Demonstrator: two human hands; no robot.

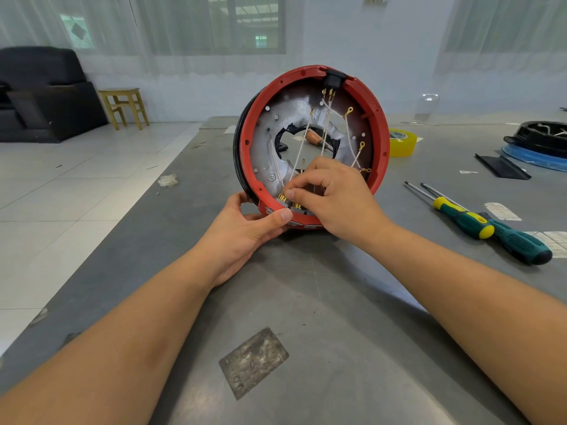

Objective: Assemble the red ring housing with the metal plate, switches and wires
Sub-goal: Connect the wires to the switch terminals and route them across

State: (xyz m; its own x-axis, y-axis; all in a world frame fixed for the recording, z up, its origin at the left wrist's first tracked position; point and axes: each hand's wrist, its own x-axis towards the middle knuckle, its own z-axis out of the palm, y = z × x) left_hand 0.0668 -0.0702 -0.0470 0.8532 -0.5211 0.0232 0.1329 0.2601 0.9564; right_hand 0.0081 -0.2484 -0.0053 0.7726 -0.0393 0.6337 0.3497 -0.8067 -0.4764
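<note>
Bright, even daylight from curtained windows (214, 23) behind the table (337, 302), soft shadows under the forearms, faint sheen on the tabletop, wide-angle bending at the edges, sharp focus.

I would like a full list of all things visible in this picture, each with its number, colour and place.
ring housing: one, red, standing on edge on the table centre
metal plate: one, silver, inside the housing
wires: several, white with gold ends, across the plate
switch: one, black, top of the housing
screwdrivers: two, green and yellow, table right
tape roll: one, yellow, behind the housing
table: one, grey
stool: one, yellow, floor left
sofa: one, black, far left
left hand: holds the housing's lower rim
right hand: pinches a wire end
</note>
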